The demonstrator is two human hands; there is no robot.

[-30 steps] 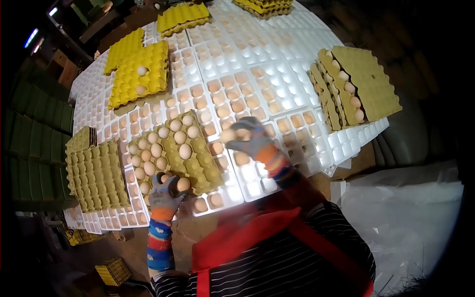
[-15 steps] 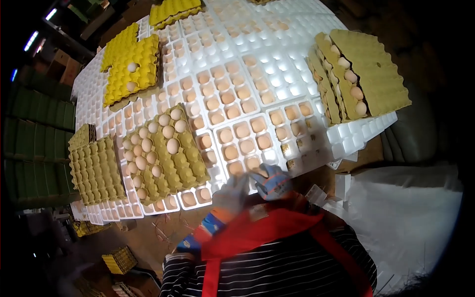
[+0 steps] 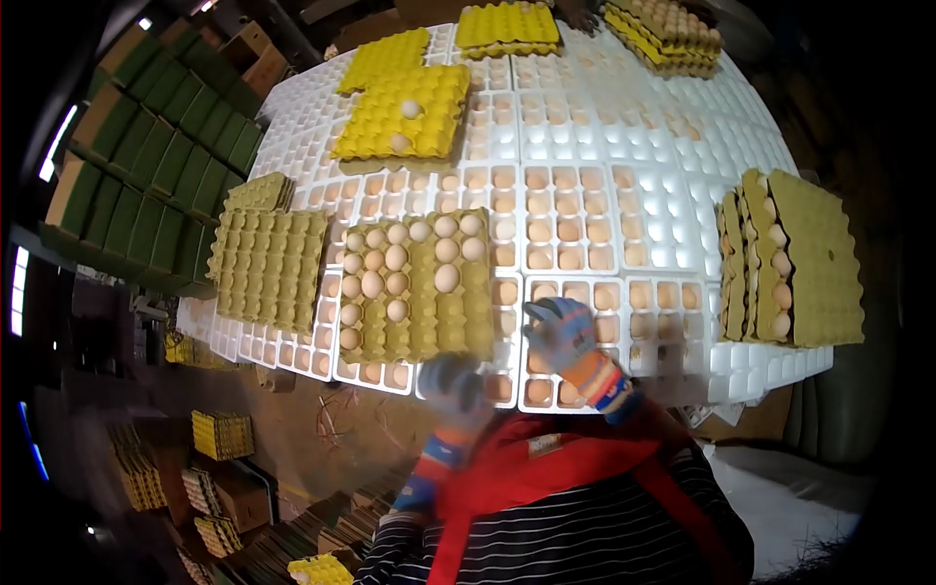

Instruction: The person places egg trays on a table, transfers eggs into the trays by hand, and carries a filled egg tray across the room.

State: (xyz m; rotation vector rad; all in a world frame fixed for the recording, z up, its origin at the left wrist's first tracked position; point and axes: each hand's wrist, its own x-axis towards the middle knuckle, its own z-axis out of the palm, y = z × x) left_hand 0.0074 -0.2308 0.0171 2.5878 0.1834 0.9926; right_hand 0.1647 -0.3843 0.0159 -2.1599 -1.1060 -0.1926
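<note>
My right hand (image 3: 565, 336), in a grey-blue glove with an orange and blue cuff, reaches over a white foam egg tray (image 3: 523, 361) at the table's front. Its fingers point left, thumb and fingers apart, with no egg visible between them. Eggs (image 3: 604, 296) sit in that tray's square cells around the hand. My left hand (image 3: 453, 385), gloved alike, is smeared by motion beside the tray's left side, below a brown pulp egg tray (image 3: 463, 322). Whether it holds anything cannot be seen. Loose eggs (image 3: 371, 284) fill part of the pulp tray, mostly its left side.
More foam trays cover the table. Yellow egg trays (image 3: 400, 117) lie at the back left. Brown pulp trays (image 3: 268, 268) stand at left, and tilted ones (image 3: 814, 258) with eggs at right. Another person's hand (image 3: 582, 19) shows at the far edge. Green boxes (image 3: 146, 161) are stacked left.
My hands were close together over the front foam tray; now they are apart, the left lower and left of the right. The camera view has shifted, showing more on the left.
</note>
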